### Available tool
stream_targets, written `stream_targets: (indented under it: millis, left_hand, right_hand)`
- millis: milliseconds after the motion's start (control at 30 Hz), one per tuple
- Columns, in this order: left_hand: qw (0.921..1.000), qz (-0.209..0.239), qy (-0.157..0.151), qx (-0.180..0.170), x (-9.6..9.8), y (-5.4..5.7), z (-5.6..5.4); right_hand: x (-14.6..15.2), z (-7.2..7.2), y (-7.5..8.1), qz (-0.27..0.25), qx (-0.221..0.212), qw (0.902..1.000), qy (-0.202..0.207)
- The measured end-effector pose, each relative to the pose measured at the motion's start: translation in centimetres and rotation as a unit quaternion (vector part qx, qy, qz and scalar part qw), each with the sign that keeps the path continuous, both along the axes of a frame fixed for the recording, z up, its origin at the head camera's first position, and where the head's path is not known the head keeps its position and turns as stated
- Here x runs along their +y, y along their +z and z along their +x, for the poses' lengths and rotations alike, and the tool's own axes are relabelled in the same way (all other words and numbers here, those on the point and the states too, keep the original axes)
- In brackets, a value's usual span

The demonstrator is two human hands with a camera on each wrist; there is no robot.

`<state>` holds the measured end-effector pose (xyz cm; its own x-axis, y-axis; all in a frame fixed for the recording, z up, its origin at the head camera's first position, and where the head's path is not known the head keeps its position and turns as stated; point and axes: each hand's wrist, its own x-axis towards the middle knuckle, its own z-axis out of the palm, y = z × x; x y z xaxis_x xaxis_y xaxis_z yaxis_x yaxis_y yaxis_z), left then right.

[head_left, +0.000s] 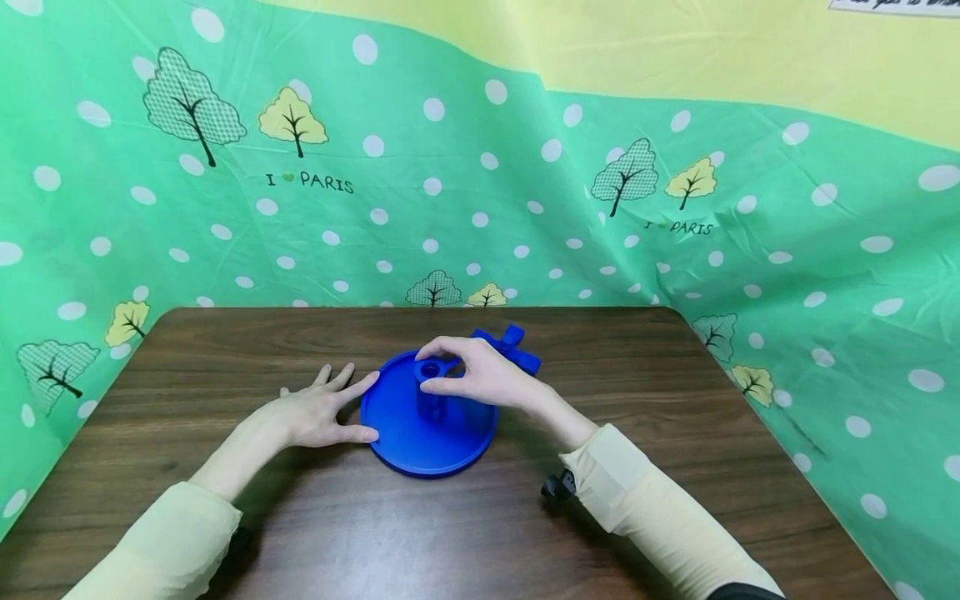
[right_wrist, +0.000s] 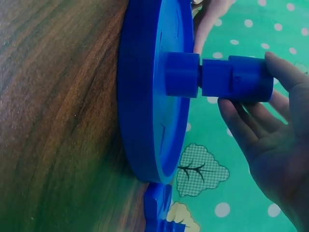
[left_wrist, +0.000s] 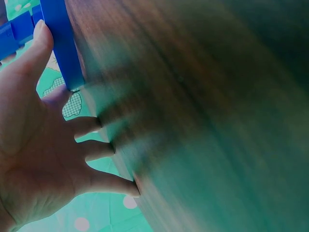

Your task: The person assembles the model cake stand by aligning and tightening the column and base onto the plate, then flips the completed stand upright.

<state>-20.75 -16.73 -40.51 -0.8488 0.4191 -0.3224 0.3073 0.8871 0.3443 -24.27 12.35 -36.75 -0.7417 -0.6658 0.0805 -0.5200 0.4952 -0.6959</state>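
Currently, the right hand (head_left: 483, 375) grips the upper end of a blue cylinder (right_wrist: 251, 79), its thumb on one side and fingers on the other, clamped round the wide part. The cylinder is upright within that grip, and the head view shows a round hole in its top. Just below the grip, the cylinder narrows to a flatter-sided section, and directly under this stands a short blue post (right_wrist: 181, 75). A thin dark gap or neck shows between the two; whether they are joined I cannot tell. The post rises from the middle of a round blue base (head_left: 427, 454), which lies flat beneath the grip, its raised rim running all round.

To the left of the grip, the left hand (head_left: 318, 414) has its fingers spread apart and clamps nothing. Its thumb and index finger touch the near left side of the base's rim, while the other fingers reach outward over the table (head_left: 615, 358).

Beyond the grip and to its right lies a blue branched piece (head_left: 513, 337), partly hidden by the right hand and right beside the base. Farther behind the grip hangs a green and yellow cloth (head_left: 450, 167) with white dots and printed trees.
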Motion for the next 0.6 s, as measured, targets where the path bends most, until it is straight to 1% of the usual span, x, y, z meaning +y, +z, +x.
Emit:
stream_targets:
  millis: [133,200,300,467,600]
  left_hand:
    - [1.0000,0.000,0.000,-0.003,0.11,0.10,0.12]
    - [1.0000,0.001,-0.001,-0.002,0.15,0.12,0.19]
    - [1.0000,0.000,0.000,-0.002,0.14,0.11,0.20]
    - [1.0000,0.000,0.002,-0.003,0.17,0.09,0.19]
    - [1.0000,-0.001,0.001,-0.002,0.19,0.09,0.20]
  right_hand:
    - [-0.23,-0.04,-0.25,0.001,0.003,0.9996,-0.029]
    - [-0.22,-0.06,-0.34,0.004,0.005,0.9995,-0.032]
    - [-0.05,-0.09,-0.30,0.005,-0.002,0.9999,-0.015]
    - [0.35,-0.23,-0.14,0.018,-0.008,0.9992,0.034]
    - [0.55,-0.33,-0.06,0.024,-0.016,0.9985,0.047]
